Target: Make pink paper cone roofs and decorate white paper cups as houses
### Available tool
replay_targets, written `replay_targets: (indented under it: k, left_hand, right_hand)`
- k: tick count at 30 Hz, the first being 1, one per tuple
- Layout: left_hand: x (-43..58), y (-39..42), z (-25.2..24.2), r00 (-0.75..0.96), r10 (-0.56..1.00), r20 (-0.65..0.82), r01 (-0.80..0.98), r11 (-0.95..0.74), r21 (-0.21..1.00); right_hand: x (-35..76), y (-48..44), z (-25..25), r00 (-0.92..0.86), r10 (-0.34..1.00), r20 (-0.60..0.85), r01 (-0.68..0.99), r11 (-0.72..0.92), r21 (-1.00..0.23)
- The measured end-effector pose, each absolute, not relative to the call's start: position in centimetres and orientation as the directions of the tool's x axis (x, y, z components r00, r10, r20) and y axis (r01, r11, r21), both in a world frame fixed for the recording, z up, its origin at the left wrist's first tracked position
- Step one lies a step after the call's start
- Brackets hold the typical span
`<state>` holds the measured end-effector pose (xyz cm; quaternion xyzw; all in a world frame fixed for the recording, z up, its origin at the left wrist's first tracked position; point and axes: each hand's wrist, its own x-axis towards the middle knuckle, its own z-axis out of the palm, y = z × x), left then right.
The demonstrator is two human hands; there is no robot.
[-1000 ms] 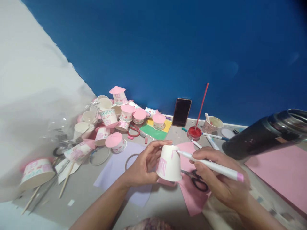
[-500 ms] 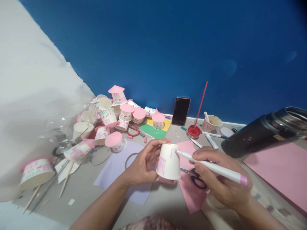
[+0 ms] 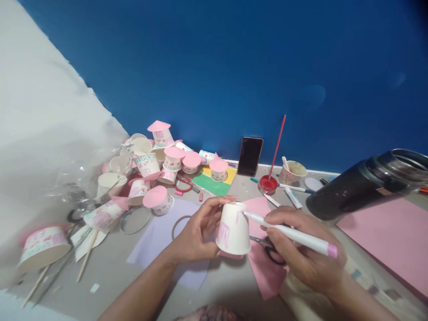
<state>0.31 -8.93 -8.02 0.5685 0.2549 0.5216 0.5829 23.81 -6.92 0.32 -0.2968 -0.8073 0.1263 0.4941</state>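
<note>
My left hand [image 3: 202, 232] grips an upside-down white paper cup [image 3: 236, 229] from its left side, thumb low and fingers behind the top. Pink marker strokes show on the cup's left side, and a thin pink line runs near its upper right. Held in my right hand [image 3: 304, 245] is a white marker pen [image 3: 301, 236] with a pink end, its tip at the cup's upper right by that line. Under and behind the cup lie pink paper [image 3: 264, 276] and black-handled scissors [image 3: 272, 252], partly hidden by my right hand.
Decorated paper cups [image 3: 147, 165] with pink paper roofs crowd the left. A phone [image 3: 250, 156] leans on the blue wall. Nearby stand a red paint pot [image 3: 267, 184] with a stick and a small cup [image 3: 292, 173]. A dark flask [image 3: 361, 185] tilts at right. Purple paper [image 3: 150, 232] lies left.
The view has shifted slightly. The marker tip stays at the cup's upper right, and the pink line there looks slightly different. Both hands keep their hold.
</note>
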Motion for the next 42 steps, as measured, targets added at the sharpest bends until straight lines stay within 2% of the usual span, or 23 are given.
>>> replay_targets:
  k: [17,26,35,42]
  left_hand:
    - [0.3,-8.9,-7.7,0.301,0.907,0.294,-0.362,-0.177,0.915]
    - [0.5,-8.7,-7.6,0.298,0.909,0.292,-0.402,-0.159,0.902]
    - [0.7,-8.8,-7.4,0.310,0.913,0.264,-0.420,-0.117,0.900]
    - [0.8,-9.0,-7.3,0.303,0.920,0.248,-0.413,-0.108,0.904]
  right_hand:
    - [24.2,-6.9,0.1,-0.295,0.662,0.689,0.368,0.745,-0.557]
    - [24.1,-6.9,0.7,-0.283,0.648,0.707,0.366,0.754,-0.545]
    - [24.4,-7.1,-0.9,-0.252,0.707,0.661,0.323,0.705,-0.631]
    - [24.6,-7.1,-0.8,-0.271,0.715,0.644,0.333,0.697,-0.635]
